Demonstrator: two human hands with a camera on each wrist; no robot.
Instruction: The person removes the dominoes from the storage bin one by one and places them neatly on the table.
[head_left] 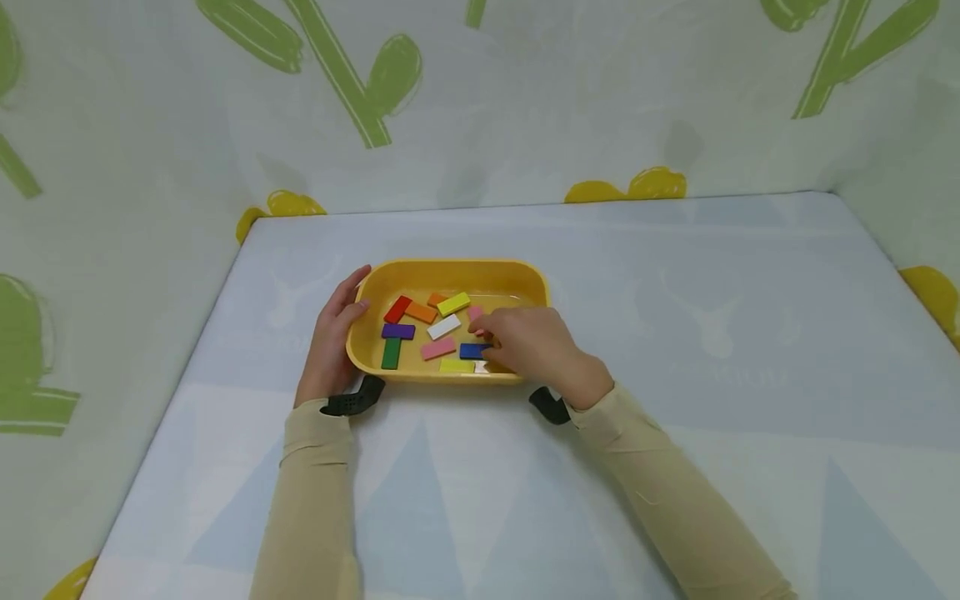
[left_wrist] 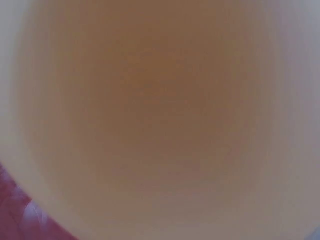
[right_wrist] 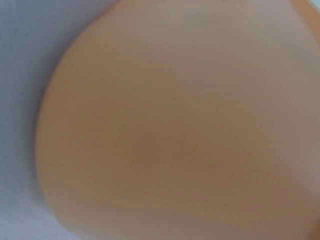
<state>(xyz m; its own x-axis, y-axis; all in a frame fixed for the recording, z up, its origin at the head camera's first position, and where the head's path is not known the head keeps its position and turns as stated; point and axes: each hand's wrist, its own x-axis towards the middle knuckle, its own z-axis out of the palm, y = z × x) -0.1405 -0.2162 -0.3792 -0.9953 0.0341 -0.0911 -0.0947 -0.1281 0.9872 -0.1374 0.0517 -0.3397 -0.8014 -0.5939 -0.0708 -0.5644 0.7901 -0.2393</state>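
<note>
Beige-sleeved right hand (head_left: 528, 343) dips into the yellow tray (head_left: 450, 273), fingers curled over the blue block (head_left: 472, 351); whether it grips is hidden. Left hand (head_left: 333, 333) rests flat against the tray's left wall. Coloured blocks lie scattered inside; both wrist views are blurred.

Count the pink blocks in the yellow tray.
2, maybe more under the right hand. One pink block lies flat mid-tray, near the front; another pink block peeks out at the fingertips by the yellow tray centre.
</note>
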